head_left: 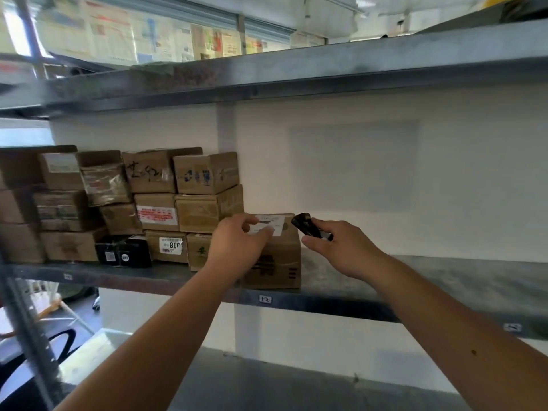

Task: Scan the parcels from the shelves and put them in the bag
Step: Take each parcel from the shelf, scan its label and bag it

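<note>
Boxes (118, 203) crowd our shelf (444, 280) on the left. Our left hand (237, 244) grips one box (278, 262) at the shelf's front edge; our right hand (341, 247) holds the scanner (308, 226) just beside its label (269, 225).

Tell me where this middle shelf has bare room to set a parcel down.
Bare: the shelf right of the front parcel, running to the frame's edge, behind the right hand with the scanner. Crowded: left of the left hand, the stacked boxes fill it.
</note>
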Motion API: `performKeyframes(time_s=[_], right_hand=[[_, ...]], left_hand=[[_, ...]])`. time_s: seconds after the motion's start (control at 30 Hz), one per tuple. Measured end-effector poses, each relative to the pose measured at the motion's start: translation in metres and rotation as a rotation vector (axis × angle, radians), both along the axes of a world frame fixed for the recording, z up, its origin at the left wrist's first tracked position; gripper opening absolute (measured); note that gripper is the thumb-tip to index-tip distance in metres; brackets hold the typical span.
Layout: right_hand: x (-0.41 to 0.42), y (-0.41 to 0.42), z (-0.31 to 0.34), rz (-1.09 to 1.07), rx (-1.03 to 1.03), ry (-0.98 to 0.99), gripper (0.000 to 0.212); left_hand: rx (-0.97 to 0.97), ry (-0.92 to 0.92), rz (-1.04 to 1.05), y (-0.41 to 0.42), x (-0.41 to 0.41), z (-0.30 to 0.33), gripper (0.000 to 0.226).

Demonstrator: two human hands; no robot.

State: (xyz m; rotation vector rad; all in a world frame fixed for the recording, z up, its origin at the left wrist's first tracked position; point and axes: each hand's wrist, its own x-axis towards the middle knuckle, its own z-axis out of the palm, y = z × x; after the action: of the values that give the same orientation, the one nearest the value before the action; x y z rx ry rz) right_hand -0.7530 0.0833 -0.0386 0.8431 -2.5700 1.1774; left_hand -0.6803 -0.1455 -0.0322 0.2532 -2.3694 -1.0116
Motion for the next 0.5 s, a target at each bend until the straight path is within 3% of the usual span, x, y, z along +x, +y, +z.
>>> performKeyframes(time_s=[0.13, 0.3, 0.37, 0.5], right_hand=[[-0.007, 0.004, 0.001, -0.034, 0.003, 0.02, 0.049], [-0.004, 0.007, 0.0, -0.094, -0.001, -0.033, 0.051], [0.002, 0.005, -0.001, -0.114, -0.011, -0.051, 0.051], [0.022, 0.002, -0.003, -0.157, 0.011, -0.054, 0.047]], left_hand=[[0.063, 0.029, -0.048, -0.001, -0.019, 0.008, 0.032], [0.054, -0.259, -0.057, 0.007, -0.035, 0.01, 0.091], [0.101, -0.264, -0.108, 0.01, -0.037, 0.006, 0.104], [0.421, -0.194, -0.283, 0.007, -0.034, -0.001, 0.128]])
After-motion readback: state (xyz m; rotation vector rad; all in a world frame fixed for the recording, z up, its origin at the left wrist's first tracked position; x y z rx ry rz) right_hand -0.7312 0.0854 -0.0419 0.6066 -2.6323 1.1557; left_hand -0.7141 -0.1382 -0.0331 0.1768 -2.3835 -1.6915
